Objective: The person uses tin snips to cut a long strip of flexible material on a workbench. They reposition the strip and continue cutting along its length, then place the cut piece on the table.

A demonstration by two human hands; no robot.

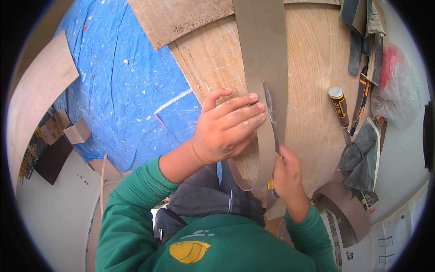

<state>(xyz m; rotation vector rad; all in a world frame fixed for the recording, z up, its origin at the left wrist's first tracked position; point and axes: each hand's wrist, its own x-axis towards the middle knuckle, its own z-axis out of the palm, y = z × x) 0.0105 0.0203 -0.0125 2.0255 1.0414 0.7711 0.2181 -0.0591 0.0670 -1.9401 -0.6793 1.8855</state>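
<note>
My left hand (226,127) lies over a long grey-brown flexible strip (258,45), fingers stretched out across it and thumb hidden. The strip runs over a wooden board (312,54) and loops down near my lap. My right hand (287,179) grips a cutting tool with a long metal blade (268,102), which lies along the strip just right of my left fingertips. Part of a yellow piece of that tool shows below the right hand; its exact kind is hard to tell.
Blue sheeting (118,90) lies left, with a thin curved panel (36,81) and cardboard (77,129). Right: a black-and-yellow tool handle (338,106), another long tool (361,95), dark scraps (351,13), a plastic bag (392,90), grey cloth-like material (364,163) and a curved strip (351,217).
</note>
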